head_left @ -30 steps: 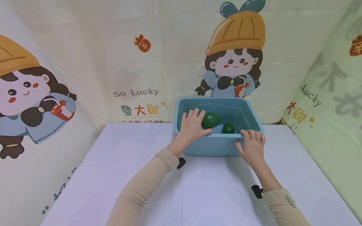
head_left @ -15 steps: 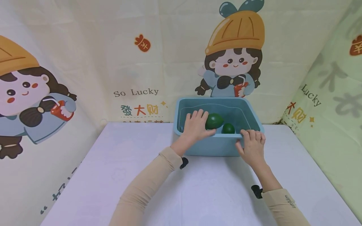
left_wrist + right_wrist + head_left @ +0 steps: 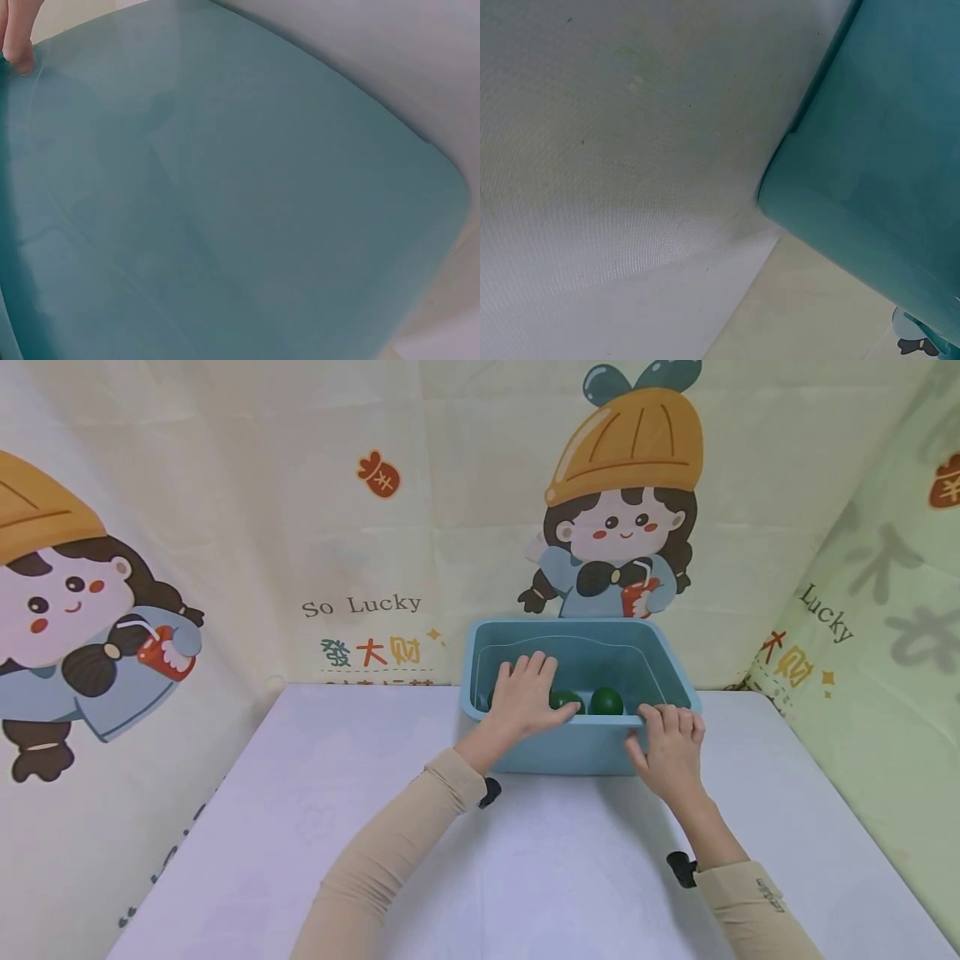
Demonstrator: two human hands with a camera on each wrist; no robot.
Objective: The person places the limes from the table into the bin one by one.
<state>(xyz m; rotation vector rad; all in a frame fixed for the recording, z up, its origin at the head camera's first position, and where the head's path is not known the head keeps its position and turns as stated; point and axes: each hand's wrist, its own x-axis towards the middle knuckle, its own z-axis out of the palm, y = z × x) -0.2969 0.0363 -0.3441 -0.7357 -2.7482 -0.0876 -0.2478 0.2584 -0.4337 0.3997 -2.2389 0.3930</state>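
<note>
A blue plastic bin [image 3: 562, 749] stands at the back of the table in the head view. My left hand [image 3: 519, 697] reaches over its front left rim, fingers spread and thumb stretched to the right. Right beside that thumb, a green fruit [image 3: 567, 700] lies low in the bin, partly hidden by the hand and rim. Another rounded green fruit [image 3: 607, 701] sits to its right. My right hand [image 3: 672, 752] grips the front right rim, fingers over the edge and thumb against the outer wall. The left wrist view shows the bin's wall [image 3: 262, 187] and a few fingers at the upper left.
The bin rests on a white table [image 3: 375, 735] near the back cloth. Printed cloth walls [image 3: 480, 527] rise behind and on both sides. In the right wrist view a bin corner [image 3: 855, 195] stands over the pale table surface.
The large green fruit beside my left hand shifted right, then dropped lower into the bin. My left hand moved slightly right. My right hand stayed on the rim.
</note>
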